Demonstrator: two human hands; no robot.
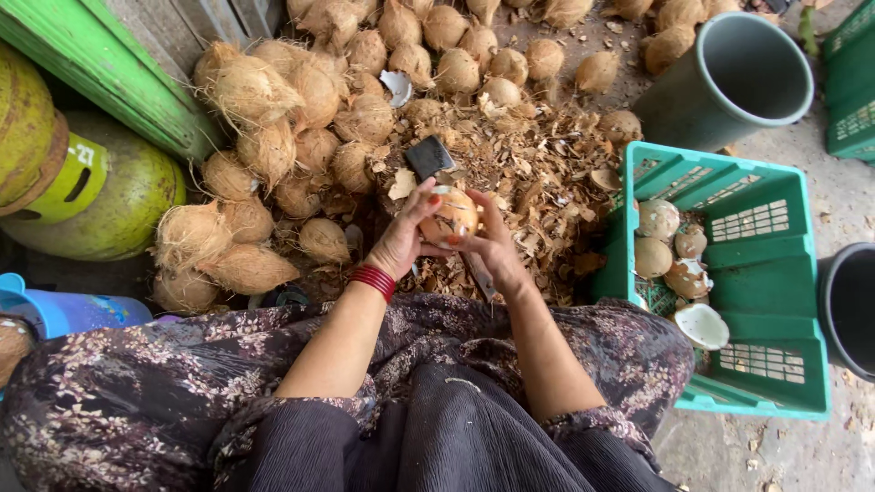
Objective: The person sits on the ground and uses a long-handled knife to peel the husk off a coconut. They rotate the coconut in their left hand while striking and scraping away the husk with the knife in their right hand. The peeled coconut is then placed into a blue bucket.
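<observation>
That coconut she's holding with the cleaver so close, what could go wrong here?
1. The dark cleaver blade sits right above the partly peeled coconut that both the left hand and the right hand cup, so a slip might cut fingers.
2. The coconut is round and could roll out onto the shell scraps.
3. Pieces may miss the green crate.

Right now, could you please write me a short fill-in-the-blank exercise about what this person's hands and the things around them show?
1. Both hands, the left hand and the right hand, hold a partly peeled ____.
2. The peeled coconuts lie in a crate coloured ____.
3. The bangles on the left wrist are ____.
4. The grey bucket stands ____ the crate.

Missing words: coconut; green; red; behind
</observation>
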